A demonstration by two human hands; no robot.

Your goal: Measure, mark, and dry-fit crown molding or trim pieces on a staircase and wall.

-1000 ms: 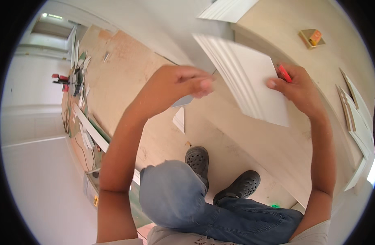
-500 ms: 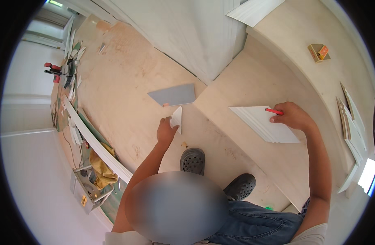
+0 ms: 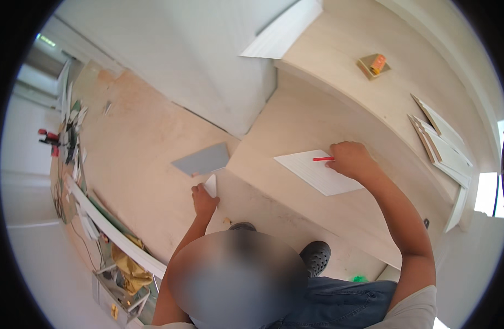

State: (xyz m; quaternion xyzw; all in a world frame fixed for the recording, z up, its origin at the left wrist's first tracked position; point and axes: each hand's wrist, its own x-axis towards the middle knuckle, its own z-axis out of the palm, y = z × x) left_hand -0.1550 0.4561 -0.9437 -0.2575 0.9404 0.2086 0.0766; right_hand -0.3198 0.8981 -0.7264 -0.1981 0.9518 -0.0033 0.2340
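Observation:
A small white triangular offcut [image 3: 210,186] is pinched between the fingers of my left hand [image 3: 206,202], low over the floor. Just beyond it, a grey slanted board [image 3: 202,159] lies flat. On the right, a white grooved moulding piece with angled ends [image 3: 316,174] rests on the raised step. My right hand [image 3: 353,161] is at its far right edge, closed around a red pencil [image 3: 322,159] that points left across the moulding. The pencil's tip is too small to tell whether it touches the surface.
A small box with an orange item [image 3: 376,65] sits on the upper ledge [image 3: 339,60], with several white moulding offcuts [image 3: 441,142] farther right. A white panel [image 3: 285,30] overhangs the ledge corner. Scraps, a long white strip [image 3: 112,222] and a metal-framed bin [image 3: 120,293] line the left.
The whole view has swung, so the scene sits farther left. My right hand's pencil now reaches further over the moulding. My left hand still holds the triangular offcut.

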